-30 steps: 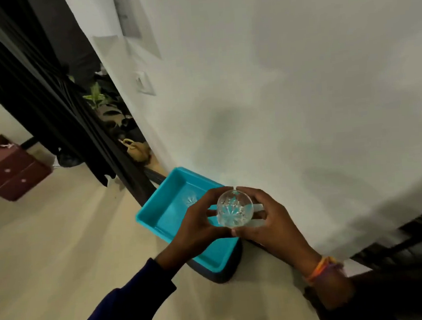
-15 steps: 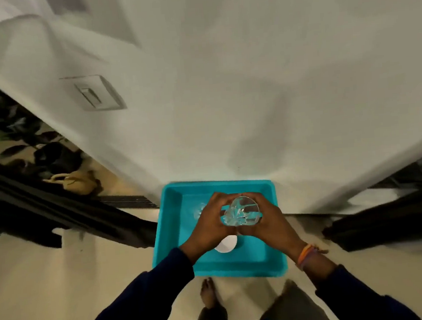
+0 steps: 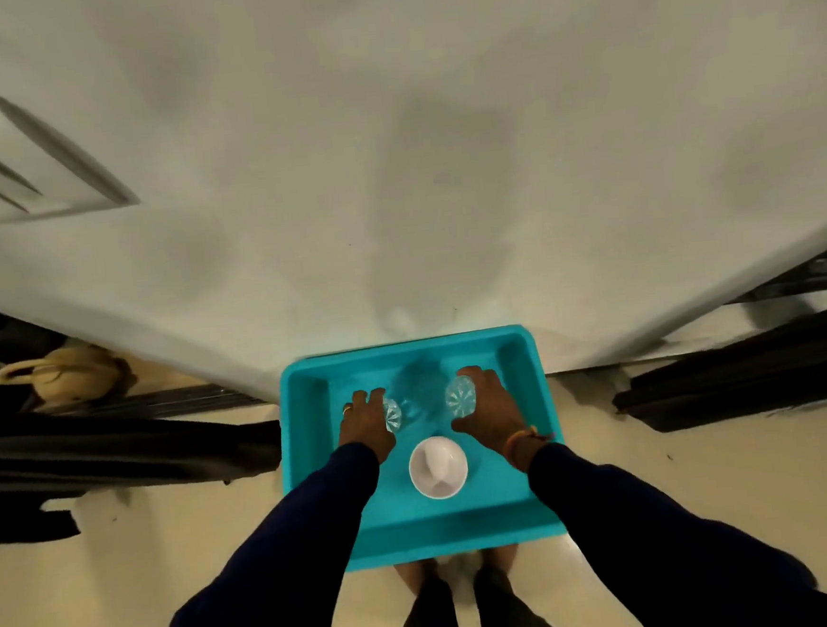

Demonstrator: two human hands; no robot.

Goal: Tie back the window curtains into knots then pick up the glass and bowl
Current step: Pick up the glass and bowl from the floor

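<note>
Head view. Landmark: teal tray (image 3: 542, 530) on the floor, its far edge against the white wall (image 3: 390, 166). Two cut glasses stand in the far half of the tray. The left glass (image 3: 393, 415) is half hidden behind the left hand (image 3: 365, 423); only its right rim shows. The right glass (image 3: 460, 397) shows more, its outer side covered by the right hand (image 3: 491, 413). Both hands curl around a glass, each grasping one; whether the glasses rest on the tray or are lifted I cannot tell. The white bowl (image 3: 438, 466) sits untouched in the tray's middle, nearer the person than both glasses. Feet are mostly hidden under the near rim.

Half a second ago both hands held one glass together above the tray; now they are apart, one glass each, and the bowl is fully uncovered.

Dark curtains (image 3: 116, 455) lie left and right of the tray, clear of it. Bare tray floor lies around the bowl.
</note>
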